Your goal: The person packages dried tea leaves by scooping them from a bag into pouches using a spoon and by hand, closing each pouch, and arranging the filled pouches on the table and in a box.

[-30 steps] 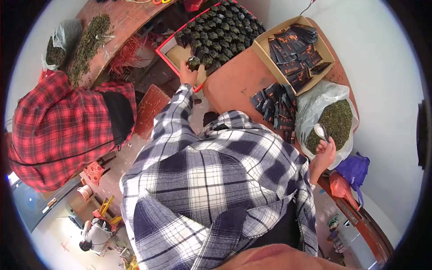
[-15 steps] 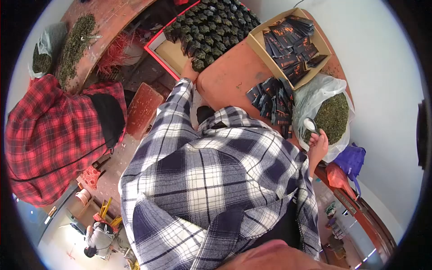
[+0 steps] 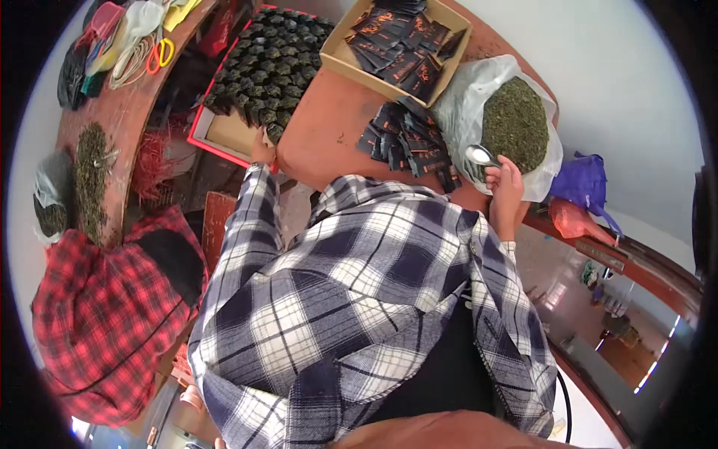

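My left hand (image 3: 262, 148) is at the near edge of a red-rimmed box (image 3: 232, 133), its fingers closed against a filled black packet (image 3: 275, 133) at the end of the rows; some of the fingers are hidden. Many filled, open-topped black packets (image 3: 273, 63) stand packed in that box. On the right, my right hand (image 3: 505, 183) grips a metal spoon (image 3: 481, 156) by its handle. The spoon's bowl shows no leaves in it and hangs over the near side of a clear plastic bag (image 3: 458, 93) full of dried green leaves (image 3: 516, 116).
Flat black packets (image 3: 410, 142) lie on the reddish table (image 3: 321, 120), and more fill a cardboard box (image 3: 449, 82) behind. A purple bag (image 3: 582, 183) hangs at right. At left, a person in a red plaid shirt (image 3: 112, 322) is beside another table with scissors (image 3: 159, 54) and leaves.
My view has turned, so the table's things sit further left and more of the left table shows. My left hand stays at the same packet corner; the spoon remains in my right hand over the bag.
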Demonstrator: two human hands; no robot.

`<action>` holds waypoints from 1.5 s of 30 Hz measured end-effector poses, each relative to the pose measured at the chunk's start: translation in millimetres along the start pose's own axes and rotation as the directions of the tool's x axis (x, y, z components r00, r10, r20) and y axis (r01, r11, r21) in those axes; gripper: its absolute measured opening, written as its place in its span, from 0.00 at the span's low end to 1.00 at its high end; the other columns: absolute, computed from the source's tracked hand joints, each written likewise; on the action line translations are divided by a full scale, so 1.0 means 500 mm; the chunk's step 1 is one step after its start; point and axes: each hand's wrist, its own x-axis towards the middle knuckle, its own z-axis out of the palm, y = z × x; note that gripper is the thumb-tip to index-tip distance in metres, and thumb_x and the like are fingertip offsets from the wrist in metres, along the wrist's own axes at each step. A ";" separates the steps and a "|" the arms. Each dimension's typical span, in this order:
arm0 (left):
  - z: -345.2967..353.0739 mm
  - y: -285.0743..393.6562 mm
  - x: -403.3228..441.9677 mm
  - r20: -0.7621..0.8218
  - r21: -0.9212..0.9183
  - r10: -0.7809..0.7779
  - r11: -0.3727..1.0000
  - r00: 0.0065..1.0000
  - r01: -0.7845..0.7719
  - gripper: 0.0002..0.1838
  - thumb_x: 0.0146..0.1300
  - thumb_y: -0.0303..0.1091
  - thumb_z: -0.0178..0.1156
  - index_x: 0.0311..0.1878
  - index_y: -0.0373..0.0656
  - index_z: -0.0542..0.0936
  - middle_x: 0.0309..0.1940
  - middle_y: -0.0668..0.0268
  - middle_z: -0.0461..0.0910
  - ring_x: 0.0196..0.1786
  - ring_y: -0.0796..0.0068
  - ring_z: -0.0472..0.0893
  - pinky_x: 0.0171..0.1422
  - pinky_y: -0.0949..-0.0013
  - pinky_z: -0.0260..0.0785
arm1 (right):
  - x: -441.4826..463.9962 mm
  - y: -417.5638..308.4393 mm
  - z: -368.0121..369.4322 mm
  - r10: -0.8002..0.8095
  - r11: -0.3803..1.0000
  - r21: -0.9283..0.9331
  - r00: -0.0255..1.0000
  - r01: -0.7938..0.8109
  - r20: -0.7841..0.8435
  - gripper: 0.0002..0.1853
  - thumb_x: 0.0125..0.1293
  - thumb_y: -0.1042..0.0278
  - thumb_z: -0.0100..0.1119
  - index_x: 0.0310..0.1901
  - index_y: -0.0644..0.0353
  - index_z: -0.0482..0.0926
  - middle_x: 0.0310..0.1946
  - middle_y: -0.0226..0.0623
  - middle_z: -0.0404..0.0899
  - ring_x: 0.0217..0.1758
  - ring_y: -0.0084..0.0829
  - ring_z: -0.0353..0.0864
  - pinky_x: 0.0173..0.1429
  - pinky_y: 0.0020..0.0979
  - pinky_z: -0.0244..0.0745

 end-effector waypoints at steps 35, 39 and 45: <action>0.274 0.659 -0.189 0.391 0.287 0.082 0.935 0.917 -0.207 0.45 0.46 0.74 0.65 0.59 0.46 0.81 0.66 0.50 0.66 0.70 0.44 0.64 0.72 0.44 0.58 | 0.021 0.090 -0.014 0.086 0.941 0.329 0.996 -0.082 0.001 0.13 0.76 0.67 0.48 0.55 0.63 0.77 0.30 0.32 0.83 0.26 0.16 0.74 0.31 0.20 0.69; 0.304 0.629 -0.158 0.442 0.058 0.079 0.992 0.894 -0.116 0.42 0.44 0.64 0.73 0.54 0.37 0.82 0.61 0.50 0.72 0.64 0.51 0.72 0.68 0.55 0.65 | 0.022 0.094 -0.016 0.059 0.939 0.338 0.998 -0.062 0.020 0.13 0.77 0.67 0.48 0.55 0.63 0.77 0.30 0.32 0.83 0.26 0.16 0.73 0.31 0.20 0.69; 0.246 0.697 -0.270 0.175 -0.220 0.395 0.908 0.902 -0.356 0.31 0.45 0.39 0.77 0.50 0.35 0.76 0.58 0.53 0.74 0.58 0.63 0.76 0.63 0.62 0.69 | 0.015 0.061 -0.016 0.068 0.949 0.307 0.998 -0.068 0.011 0.13 0.77 0.67 0.48 0.55 0.63 0.77 0.29 0.32 0.83 0.26 0.15 0.73 0.31 0.19 0.68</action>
